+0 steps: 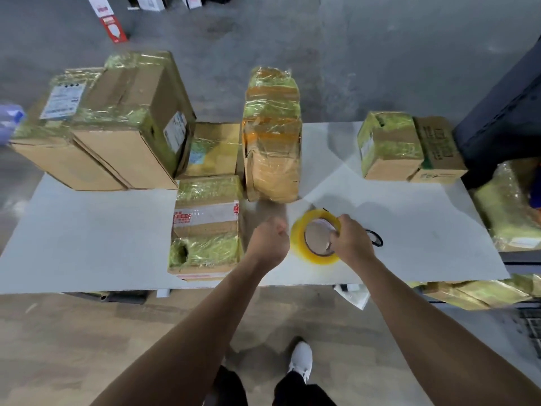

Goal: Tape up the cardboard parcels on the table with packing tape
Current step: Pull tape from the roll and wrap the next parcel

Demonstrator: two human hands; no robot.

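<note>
You're in a packing warehouse: bare concrete floor (336, 60), taped parcels (131, 121) crowding your tabletop (87, 238), more cartons (113, 28) at 11 o'clock.

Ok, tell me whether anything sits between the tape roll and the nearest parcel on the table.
Only the left grip, curled in a fist, sits between the tape roll, held by the right grip, and the nearest parcel.

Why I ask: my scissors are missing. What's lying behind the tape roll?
Black loops, perhaps scissor handles, show on the table past the right hand gripping the tape roll; hand and roll cover the rest.
</note>
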